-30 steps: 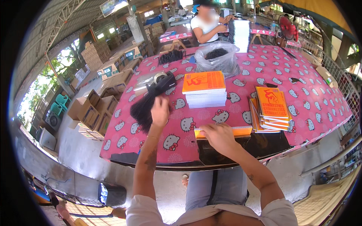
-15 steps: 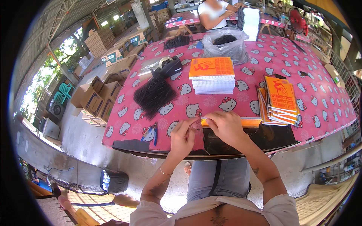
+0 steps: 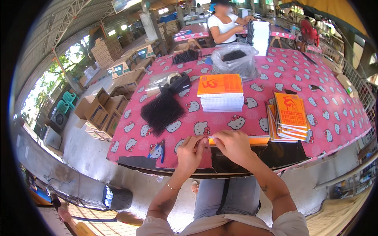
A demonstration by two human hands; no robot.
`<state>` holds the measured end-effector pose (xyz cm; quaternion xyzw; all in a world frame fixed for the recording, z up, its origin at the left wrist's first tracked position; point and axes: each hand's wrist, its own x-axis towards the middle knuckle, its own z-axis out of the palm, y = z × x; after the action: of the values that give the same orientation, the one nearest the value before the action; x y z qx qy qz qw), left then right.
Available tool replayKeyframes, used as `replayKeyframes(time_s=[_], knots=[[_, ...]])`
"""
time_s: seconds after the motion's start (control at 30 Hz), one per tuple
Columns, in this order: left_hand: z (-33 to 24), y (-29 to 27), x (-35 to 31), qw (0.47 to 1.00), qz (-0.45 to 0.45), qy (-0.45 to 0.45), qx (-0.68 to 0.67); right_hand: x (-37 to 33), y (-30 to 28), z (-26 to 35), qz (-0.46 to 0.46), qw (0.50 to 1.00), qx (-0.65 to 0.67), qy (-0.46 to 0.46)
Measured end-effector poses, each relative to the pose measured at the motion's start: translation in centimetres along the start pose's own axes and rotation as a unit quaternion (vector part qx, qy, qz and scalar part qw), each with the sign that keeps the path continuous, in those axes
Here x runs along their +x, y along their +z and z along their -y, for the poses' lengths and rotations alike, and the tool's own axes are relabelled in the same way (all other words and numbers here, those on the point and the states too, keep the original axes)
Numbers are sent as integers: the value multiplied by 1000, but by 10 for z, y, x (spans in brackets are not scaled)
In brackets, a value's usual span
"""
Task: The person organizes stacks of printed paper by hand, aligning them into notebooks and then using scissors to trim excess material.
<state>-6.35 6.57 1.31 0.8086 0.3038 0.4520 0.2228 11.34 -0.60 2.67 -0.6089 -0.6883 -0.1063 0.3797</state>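
Pinching an orange notebook [image 3: 258, 140] by its end, the right hand [image 3: 233, 145] nears the left hand [image 3: 189, 152], whose grip is unclear; work seems unfinished, black coils [image 3: 162, 112] unused.

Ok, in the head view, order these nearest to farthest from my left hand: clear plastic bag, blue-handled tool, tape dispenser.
1. Blue-handled tool, left of your left hand.
2. Tape dispenser, farther up, slightly left.
3. Clear plastic bag, farther still, rightward.
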Motion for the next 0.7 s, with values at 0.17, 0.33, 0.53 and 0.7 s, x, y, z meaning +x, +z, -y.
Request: replayKeyframes(time_s=[0.17, 0.33, 0.53, 0.7], knots=[[5, -14, 23, 991, 58, 118, -3, -1, -9, 2, 49, 998, 40, 4], [25, -15, 33, 965, 226, 123, 47, 0, -14, 0, 91, 995, 40, 19], [10, -19, 40, 963, 248, 104, 27, -14, -41, -14, 33, 998, -50, -21], [0, -14, 52, 965, 237, 109, 8, -13, -34, -26, 151, 988, 16, 39]])
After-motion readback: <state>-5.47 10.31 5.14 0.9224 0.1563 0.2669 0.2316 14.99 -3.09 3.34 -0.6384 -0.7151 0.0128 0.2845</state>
